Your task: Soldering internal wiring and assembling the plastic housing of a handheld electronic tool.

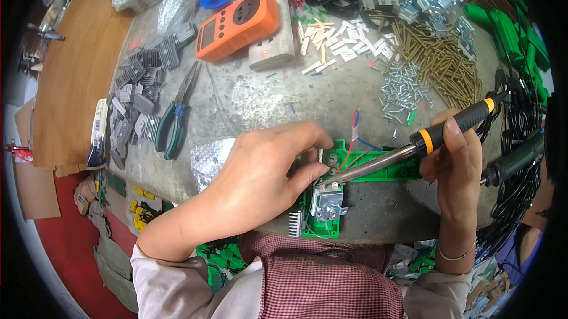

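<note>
Around the orange plastic meter (239,26): worn grey worktable (236,106); leftward, brown wooden board (77,76). Below the meter, right hand (454,162) grips black-and-orange-handled soldering iron (384,160); left hand (275,165), grip cannot be determined.

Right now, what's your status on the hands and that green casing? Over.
Right hand grips soldering iron, tip near silver component. Left hand at green casing, grip unclear. Red and blue wires poke up nearby.

Pale beige sleeves (171,286), red-and-white checked apron (331,289), thin bracelet (454,258) on right wrist (457,239)
</note>
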`<state>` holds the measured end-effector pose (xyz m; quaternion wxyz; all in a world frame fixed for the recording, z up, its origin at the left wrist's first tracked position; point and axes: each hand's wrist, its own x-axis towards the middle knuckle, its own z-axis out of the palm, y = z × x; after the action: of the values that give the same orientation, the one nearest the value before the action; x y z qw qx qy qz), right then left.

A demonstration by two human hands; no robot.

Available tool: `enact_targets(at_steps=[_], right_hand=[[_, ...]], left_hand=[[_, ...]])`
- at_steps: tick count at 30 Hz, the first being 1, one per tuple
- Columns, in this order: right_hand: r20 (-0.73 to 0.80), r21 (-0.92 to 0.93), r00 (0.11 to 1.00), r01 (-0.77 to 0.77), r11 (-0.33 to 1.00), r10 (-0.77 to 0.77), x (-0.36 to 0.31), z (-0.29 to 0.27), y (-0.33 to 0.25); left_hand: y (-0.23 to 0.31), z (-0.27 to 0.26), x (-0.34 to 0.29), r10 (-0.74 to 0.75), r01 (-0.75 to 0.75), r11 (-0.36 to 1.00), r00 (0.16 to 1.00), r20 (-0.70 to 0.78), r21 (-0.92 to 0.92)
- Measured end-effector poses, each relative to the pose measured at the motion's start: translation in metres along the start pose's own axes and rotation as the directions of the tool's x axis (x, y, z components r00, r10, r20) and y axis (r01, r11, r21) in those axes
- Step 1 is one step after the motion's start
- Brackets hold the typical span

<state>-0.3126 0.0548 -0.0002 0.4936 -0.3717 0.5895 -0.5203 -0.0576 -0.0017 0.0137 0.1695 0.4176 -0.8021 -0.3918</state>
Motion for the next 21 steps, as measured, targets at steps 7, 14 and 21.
enact_targets(at_steps=[7,14,21], right_hand=[[0.009,-0.025,1.000,-0.021,0.999,0.021,0.000,0.000,0.002],[0.015,-0.014,0.999,-0.038,0.999,0.038,0.001,0.003,0.002],[-0.007,-0.012,1.000,-0.026,1.000,0.026,0.001,0.003,0.001]], left_hand=[[0.008,-0.007,-0.009,-0.050,0.026,0.986,0.988,-0.148,-0.166],[-0.005,-0.013,-0.026,0.230,-0.232,0.973,0.967,-0.112,-0.009],[-0.002,-0.008,-0.021,0.241,-0.226,0.968,0.959,-0.151,0.107]])
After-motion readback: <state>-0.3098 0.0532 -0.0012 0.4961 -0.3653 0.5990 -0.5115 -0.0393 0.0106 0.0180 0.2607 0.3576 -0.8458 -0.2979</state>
